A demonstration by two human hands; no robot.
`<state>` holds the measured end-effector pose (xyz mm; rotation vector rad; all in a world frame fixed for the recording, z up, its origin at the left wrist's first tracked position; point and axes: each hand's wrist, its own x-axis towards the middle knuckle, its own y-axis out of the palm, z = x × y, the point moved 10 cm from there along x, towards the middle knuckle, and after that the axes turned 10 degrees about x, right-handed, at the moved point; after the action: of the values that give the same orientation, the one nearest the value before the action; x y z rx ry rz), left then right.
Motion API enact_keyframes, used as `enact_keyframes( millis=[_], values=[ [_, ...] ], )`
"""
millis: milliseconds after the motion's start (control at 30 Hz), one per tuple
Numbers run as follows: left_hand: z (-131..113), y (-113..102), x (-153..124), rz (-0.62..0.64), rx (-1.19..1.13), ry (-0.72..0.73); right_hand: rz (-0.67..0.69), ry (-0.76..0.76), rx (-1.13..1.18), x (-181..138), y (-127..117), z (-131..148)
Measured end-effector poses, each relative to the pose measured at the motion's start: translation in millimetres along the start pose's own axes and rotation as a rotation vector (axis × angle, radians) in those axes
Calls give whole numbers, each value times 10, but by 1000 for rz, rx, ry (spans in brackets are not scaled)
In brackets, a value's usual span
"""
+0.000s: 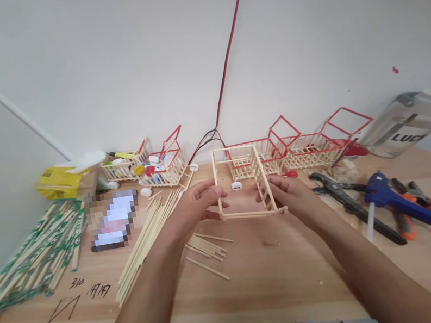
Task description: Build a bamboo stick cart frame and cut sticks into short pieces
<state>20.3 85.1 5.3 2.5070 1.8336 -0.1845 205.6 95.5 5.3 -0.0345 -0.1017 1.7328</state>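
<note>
Stick frame (249,213): stood at the centre of the frame, held between both hands; its lower front bar faced the viewer, and whether it touched the wood could not be told.
Left hand (195,203): thumb and fingers grasped the left upright, the fingertips partly behind it.
Right hand (293,192): fingers grasped the slatted right side; some were hidden by the slats.
Room to move: wood showed below the frame, between the forearms, down to the table's near edge; short sticks (207,248) lay just left of that stretch.
Behind: a white wheel (236,186) showed through the frame, and a red-rimmed basket (270,153) was partly covered by it.
Left of centre: long loose sticks (143,250) ran partly under the left forearm; beyond lay a phone (115,222), its screen blurred into blocks.
Far left: green-marked wrapped sticks (36,252), nearly reaching the left edge.
Right: black pliers (356,209) and a blue glue gun (406,204) bounded the right forearm; orange handles beneath were hard to sort out.
Upper right: a container (407,124), its lettering cut off after "LUC".
Surface and room: pale wooden table (261,286) with handwritten figures at lower left, against a plain wall (120,61) crossed by a red-and-black cable (230,46).
</note>
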Motion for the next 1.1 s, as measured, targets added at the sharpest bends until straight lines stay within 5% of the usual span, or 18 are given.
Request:
enact_keyframes(
  millis=[367, 667, 1100],
  values=[
    [-98, 36, -32, 55, -63, 66, 45, 123, 335, -42, 141, -87],
    [-109, 103, -18, 129, -277, 97, 261, 268, 634, -98, 451, -225],
    [-7, -73, 46, -105, 74, 92, 190, 326, 567, -117, 416, -269]
  ],
)
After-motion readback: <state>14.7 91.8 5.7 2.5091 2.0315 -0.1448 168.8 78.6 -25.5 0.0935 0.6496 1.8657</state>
